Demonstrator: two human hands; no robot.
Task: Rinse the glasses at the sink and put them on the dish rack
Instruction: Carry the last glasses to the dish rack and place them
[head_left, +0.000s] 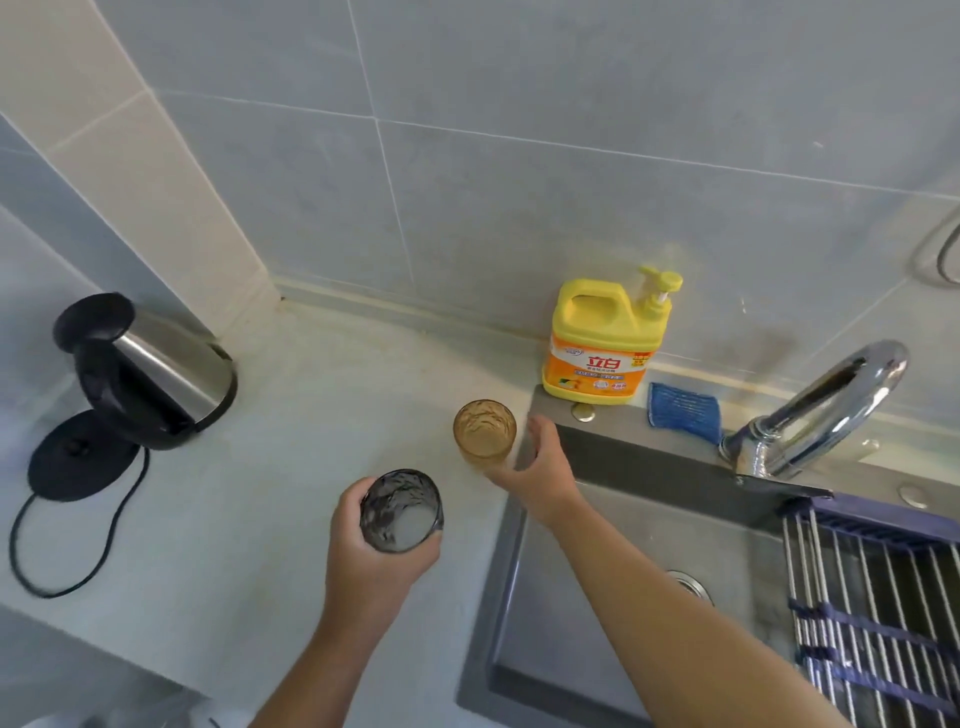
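A smoky grey glass (401, 510) is upright in my left hand (363, 551), which is wrapped around it above the pale counter (291, 441). An amber glass (484, 428) stands on the counter by the sink's left corner. My right hand (543, 465) is cupped around its right side, thumb along the near base and fingers spread, with a small gap to the glass wall. The grey sink (613, 561) lies below my right forearm. The dish rack (872, 613), steel rods with blue bands, spans the sink's right side.
A chrome faucet (826, 410) arches over the sink's back edge. A yellow dish soap bottle (605, 343) and a blue cloth (685, 410) sit on the sink's back ledge. A steel and black kettle (150, 374) with its base (83, 457) and cord is at the left.
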